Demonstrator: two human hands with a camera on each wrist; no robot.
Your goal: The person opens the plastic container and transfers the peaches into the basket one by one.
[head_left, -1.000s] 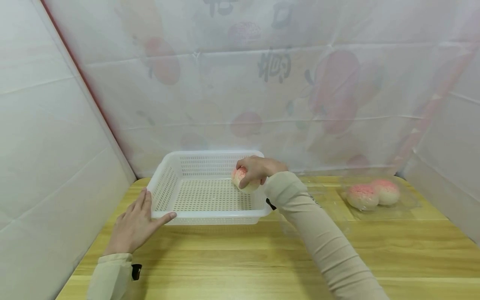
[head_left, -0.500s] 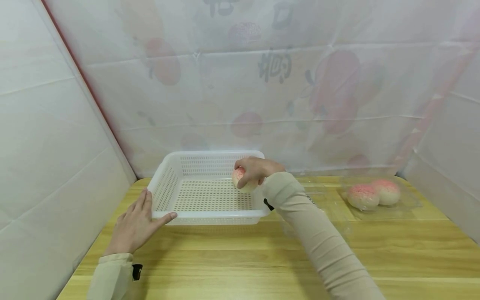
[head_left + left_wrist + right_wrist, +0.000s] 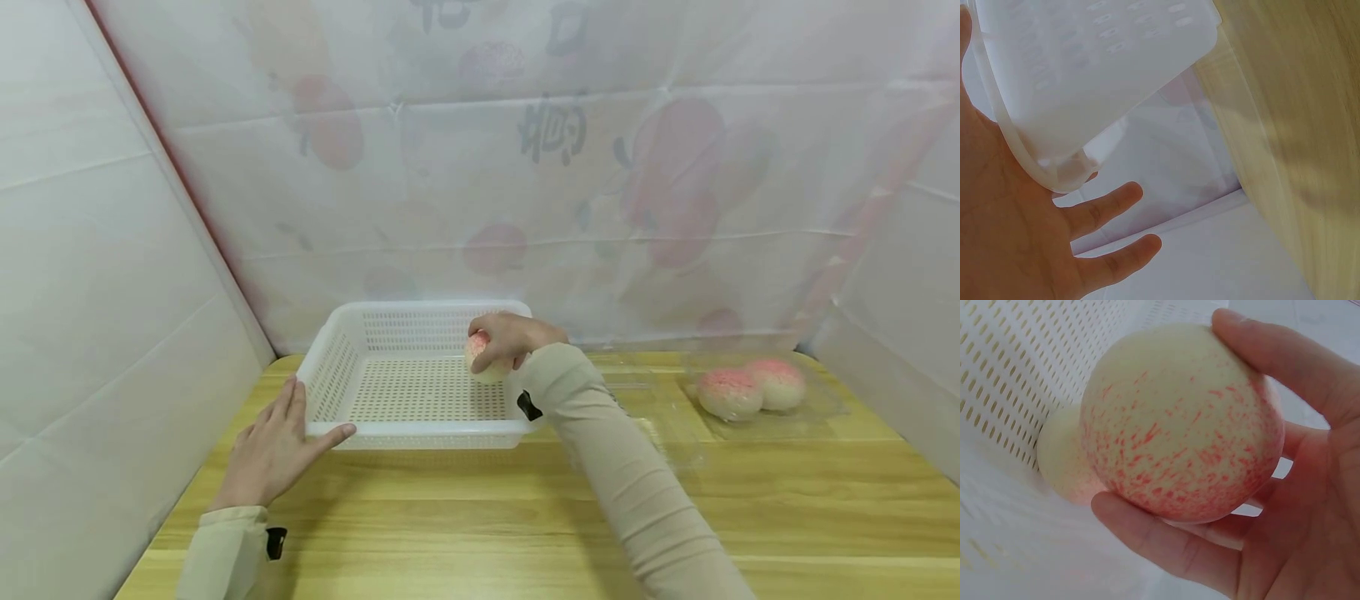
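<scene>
A white perforated plastic basket (image 3: pixel 330 385) stands on the wooden table at the back left. My right hand (image 3: pixel 510 335) reaches over its right rim and grips a pale peach with red speckles (image 3: pixel 482 358) inside the basket, close to the right wall. The right wrist view shows the peach (image 3: pixel 1179 425) wrapped by thumb and fingers (image 3: pixel 1166 544), with the basket's holed wall (image 3: pixel 1016 369) behind. My left hand (image 3: pixel 273 450) lies flat with straight fingers against the basket's front left corner; in the left wrist view the palm (image 3: pixel 1016 237) meets the basket's rim (image 3: pixel 1041 169).
At the right back of the table, two more speckled peaches (image 3: pixel 746 390) sit in a clear plastic tray (image 3: pixel 825 408). White sheeting printed with fruit closes off the left, back and right. Bare wooden tabletop (image 3: pixel 465 517) stretches along the front.
The right hand with the peach has shifted slightly left and back inside the basket. The left hand has stayed at the corner.
</scene>
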